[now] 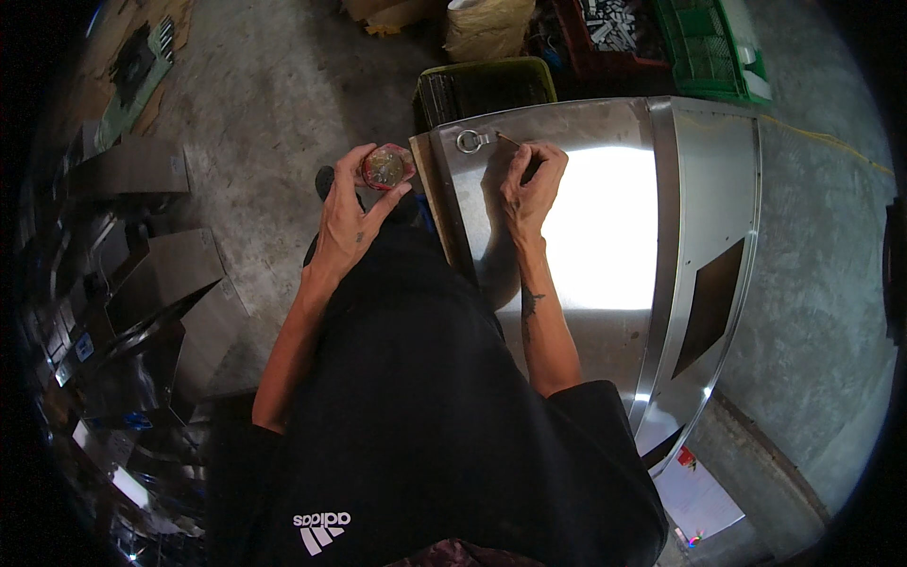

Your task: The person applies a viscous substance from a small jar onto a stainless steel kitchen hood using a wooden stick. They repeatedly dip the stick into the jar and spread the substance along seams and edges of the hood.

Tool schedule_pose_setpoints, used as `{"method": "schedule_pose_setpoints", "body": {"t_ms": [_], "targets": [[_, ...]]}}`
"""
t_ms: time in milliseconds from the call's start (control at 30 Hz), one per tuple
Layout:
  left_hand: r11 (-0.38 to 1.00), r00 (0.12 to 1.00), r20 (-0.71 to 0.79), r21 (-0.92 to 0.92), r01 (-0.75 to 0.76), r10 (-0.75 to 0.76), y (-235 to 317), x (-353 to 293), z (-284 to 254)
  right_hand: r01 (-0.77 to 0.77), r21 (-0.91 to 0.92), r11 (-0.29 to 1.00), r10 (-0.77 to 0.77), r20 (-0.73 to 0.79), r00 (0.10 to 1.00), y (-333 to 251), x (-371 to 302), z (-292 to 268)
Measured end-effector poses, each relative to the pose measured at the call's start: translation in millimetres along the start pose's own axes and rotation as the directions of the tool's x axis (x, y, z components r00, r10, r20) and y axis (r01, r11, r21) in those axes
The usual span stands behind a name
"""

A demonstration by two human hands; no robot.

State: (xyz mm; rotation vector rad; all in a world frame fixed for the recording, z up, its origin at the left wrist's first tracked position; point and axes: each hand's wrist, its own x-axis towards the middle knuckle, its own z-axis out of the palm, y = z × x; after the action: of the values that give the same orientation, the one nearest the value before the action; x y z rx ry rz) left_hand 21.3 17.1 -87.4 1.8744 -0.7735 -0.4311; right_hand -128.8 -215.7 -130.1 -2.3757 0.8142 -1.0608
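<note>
A round tin [384, 168] with a reddish rim is in the left hand [348, 213], its top facing up; what lies inside looks brownish grey and is too small to make out. The left hand is closed around it, fingers along the far left side and thumb at the near side, out past the left edge of the metal box [605, 331]. The right hand [535, 189] pinches a thin stick [508, 140] between thumb and fingers, above the upper left part of the box. The stick points up and left, its tip close to the box's face; whether it touches cannot be told. Just left of the tip, a metal ring [469, 142] with a short tab lies near the box's corner.

The box's face is shiny, with a broad white glare right of the right hand. Its right-hand strip has a dark four-sided opening [710, 307]. Along the left edge runs a wooden board [439, 208].

Beyond the far edge stand a yellow-green bin [548, 71], a tan sack [487, 28], a red crate [652, 62] with small metal pieces, and a green crate [699, 47]. Bent metal sheets [170, 269] crowd the concrete floor [255, 76] at left. White paper [699, 501] lies at lower right.
</note>
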Motion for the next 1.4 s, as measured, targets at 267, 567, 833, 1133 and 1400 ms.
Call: {"method": "schedule_pose_setpoints", "body": {"t_ms": [267,567,833,1133,1400], "targets": [[0.999,0.999,-0.008,0.011,-0.044,0.045,-3.0,3.2,0.9,0.017,-0.022,1.000,-0.016,0.018,1.000,-1.5,1.1,-1.3],[1.000,1.000,0.007,0.000,-0.014,0.014,-1.2,2.9,0.5,0.023,-0.028,0.999,-0.022,0.035,0.999,-4.6,1.7,-2.8],[1.000,0.999,0.035,0.009,0.030,-0.030,-1.1,3.1,-1.0,0.040,-0.042,0.998,-0.038,0.035,0.999,-1.6,1.2,-1.7],[1.000,1.000,0.023,0.012,-0.004,0.004,-3.2,3.4,-0.3,0.026,-0.040,0.999,-0.025,0.044,0.999,0.3,-0.1,-1.1],[1.000,0.999,0.038,0.009,0.004,-0.004,-2.8,3.8,0.0,0.012,-0.034,0.999,-0.011,0.044,0.999,-1.7,-0.3,-2.3]]}}
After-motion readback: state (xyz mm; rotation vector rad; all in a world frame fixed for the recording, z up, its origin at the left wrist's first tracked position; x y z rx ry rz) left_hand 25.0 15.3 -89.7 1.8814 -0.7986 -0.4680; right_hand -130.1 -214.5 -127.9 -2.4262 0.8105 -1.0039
